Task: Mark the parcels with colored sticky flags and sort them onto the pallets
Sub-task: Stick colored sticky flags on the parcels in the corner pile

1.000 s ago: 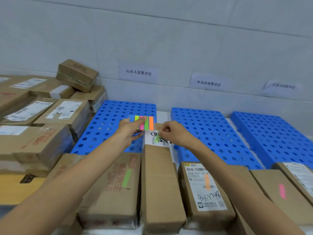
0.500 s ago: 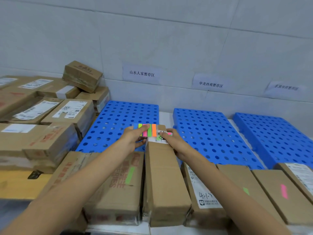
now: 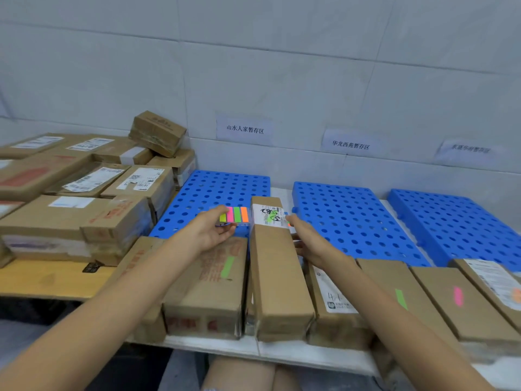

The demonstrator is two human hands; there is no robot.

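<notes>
A long narrow cardboard parcel [image 3: 277, 266] lies in the front row, its far end over the edge of the left blue pallet [image 3: 214, 190]. A green flag is stuck on its white label [image 3: 269, 215]. My right hand [image 3: 307, 242] grips the parcel's right side, thumb at the label's edge. My left hand [image 3: 207, 232] holds the pad of coloured sticky flags [image 3: 234, 215] just left of the parcel. Two more blue pallets, the middle one [image 3: 341, 213] and the right one [image 3: 456, 221], lie bare.
Flagged parcels sit on both sides: one with a green flag [image 3: 227, 267], a labelled one [image 3: 332, 294], another green [image 3: 401, 299], a pink [image 3: 458, 296]. Several unflagged boxes [image 3: 84, 210] are stacked at the left. Paper signs [image 3: 244, 128] hang on the wall above the pallets.
My right hand left the label, where it pressed the green flag, and took hold of the long parcel's right side. My left hand kept the flag pad and shifted slightly left.
</notes>
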